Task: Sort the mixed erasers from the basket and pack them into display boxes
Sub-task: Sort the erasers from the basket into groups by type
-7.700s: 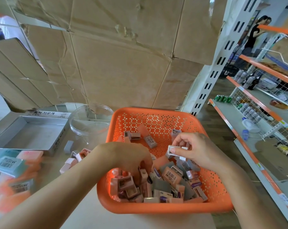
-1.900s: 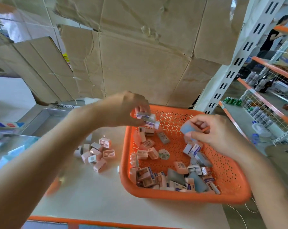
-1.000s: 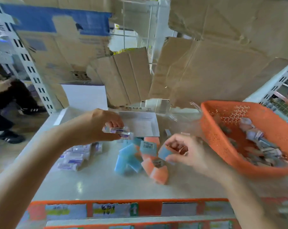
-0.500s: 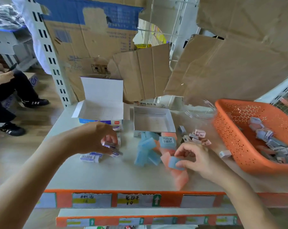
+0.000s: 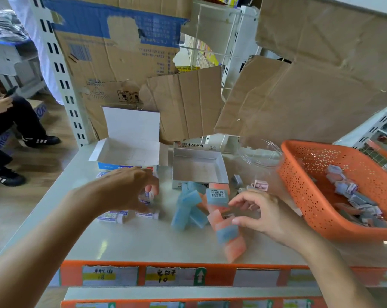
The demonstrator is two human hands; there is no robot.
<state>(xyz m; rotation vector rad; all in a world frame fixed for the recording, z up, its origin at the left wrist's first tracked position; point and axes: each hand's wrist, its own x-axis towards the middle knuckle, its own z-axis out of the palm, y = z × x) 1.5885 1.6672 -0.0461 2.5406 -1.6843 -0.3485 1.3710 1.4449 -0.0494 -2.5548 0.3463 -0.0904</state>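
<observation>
Orange plastic forms the basket (image 5: 310, 196) at the right end of the counter (image 5: 143, 243), and mixed small erasers (image 5: 348, 190) lie along its floor. Left of it on the counter is a loose heap of blue and pink erasers (image 5: 185, 210). The right hand (image 5: 263, 215) hovers at the heap's near edge, fingers spread and relaxed, gripping nothing, with a blurred blue eraser (image 5: 227, 233) just below the thumb. The left hand (image 5: 128, 190) arches over white-sleeved erasers (image 5: 112, 216), fingertips curled down around one; blur hides whether it grips. Behind stand two open display boxes, a white box (image 5: 125, 152) with its lid raised and a grey-lined box (image 5: 199, 170). A clear dish (image 5: 261, 154) sits between the grey-lined box and the basket.
</observation>
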